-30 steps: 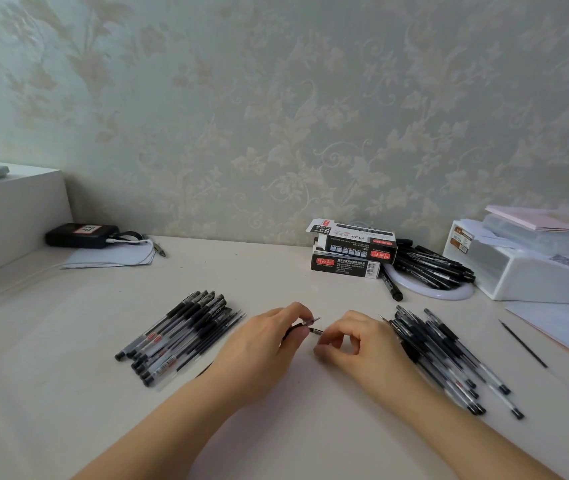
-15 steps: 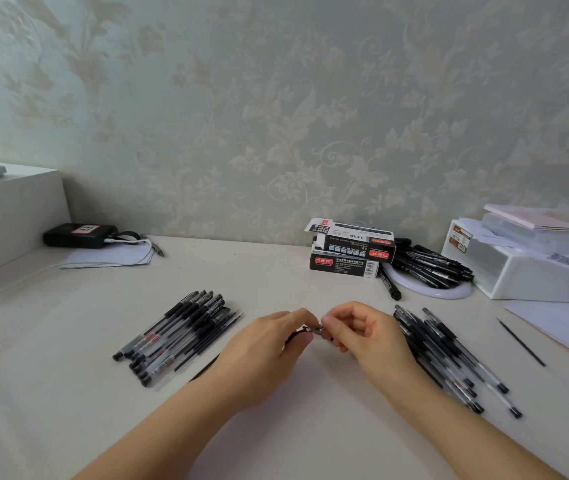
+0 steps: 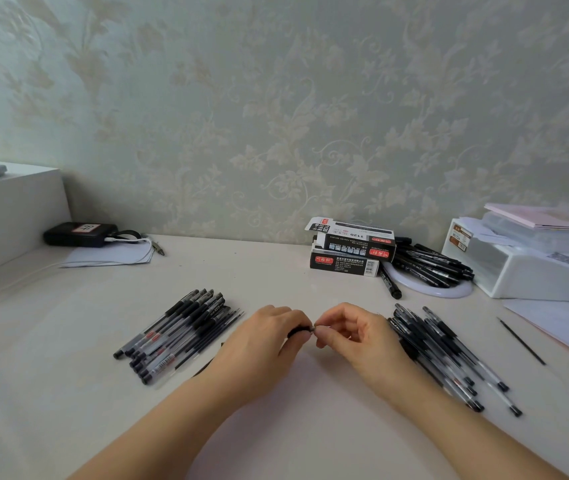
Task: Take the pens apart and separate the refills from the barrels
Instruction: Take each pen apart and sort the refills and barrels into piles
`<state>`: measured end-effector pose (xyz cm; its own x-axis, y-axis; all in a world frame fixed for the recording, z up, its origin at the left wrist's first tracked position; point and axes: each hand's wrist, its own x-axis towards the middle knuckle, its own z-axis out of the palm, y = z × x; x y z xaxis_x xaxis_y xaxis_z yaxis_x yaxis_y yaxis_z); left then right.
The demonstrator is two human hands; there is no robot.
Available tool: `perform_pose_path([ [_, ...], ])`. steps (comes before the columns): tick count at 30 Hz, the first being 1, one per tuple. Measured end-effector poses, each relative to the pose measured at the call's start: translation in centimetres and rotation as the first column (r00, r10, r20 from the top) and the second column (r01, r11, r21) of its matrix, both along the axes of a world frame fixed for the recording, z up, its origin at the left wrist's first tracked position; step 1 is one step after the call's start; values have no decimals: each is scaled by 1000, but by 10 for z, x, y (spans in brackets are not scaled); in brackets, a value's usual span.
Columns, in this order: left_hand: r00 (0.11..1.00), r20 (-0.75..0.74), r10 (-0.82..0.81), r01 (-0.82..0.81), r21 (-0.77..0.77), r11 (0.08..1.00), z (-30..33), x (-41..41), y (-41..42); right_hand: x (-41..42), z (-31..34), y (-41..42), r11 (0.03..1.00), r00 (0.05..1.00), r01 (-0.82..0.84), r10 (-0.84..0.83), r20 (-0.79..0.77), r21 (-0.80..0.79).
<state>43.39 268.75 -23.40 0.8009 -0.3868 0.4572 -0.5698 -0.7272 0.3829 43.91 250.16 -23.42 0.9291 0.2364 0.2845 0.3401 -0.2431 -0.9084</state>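
Note:
My left hand (image 3: 262,344) grips a black pen (image 3: 297,332) by its grip end; most of its barrel is hidden under the hand. My right hand (image 3: 352,336) pinches the small metal tip piece (image 3: 315,328) at the pen's front, fingertips nearly touching the left hand. A pile of black pens (image 3: 179,332) with some thin refills lies left of my hands. Another pile of pens (image 3: 449,355) lies to the right, partly behind my right wrist. A single thin refill (image 3: 521,341) lies alone farther right.
Two pen boxes (image 3: 349,251) are stacked at the back, beside a white ring with more black pens (image 3: 432,265). A white storage box (image 3: 525,268) with papers stands at the right. A black device (image 3: 80,233) and cable lie back left, next to a white block (image 3: 9,209).
My right hand has moved in toward the left hand and now pinches the pen's tip; earlier the pointed tip showed between the hands.

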Motion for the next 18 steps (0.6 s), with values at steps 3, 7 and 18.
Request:
perform_pose_path([
  [3,1000,14,-2,2,2,1000,1,-1,1,0,0,0,998,1000,4,-3,23,-56],
  [7,999,49,-18,19,-20,1000,6,-4,-1,1,0,-2,996,1000,5,-2,27,-92],
  [18,999,-23,-32,31,-60,998,11,-6,0,-1,3,-3,993,996,-83,85,15,-87],
])
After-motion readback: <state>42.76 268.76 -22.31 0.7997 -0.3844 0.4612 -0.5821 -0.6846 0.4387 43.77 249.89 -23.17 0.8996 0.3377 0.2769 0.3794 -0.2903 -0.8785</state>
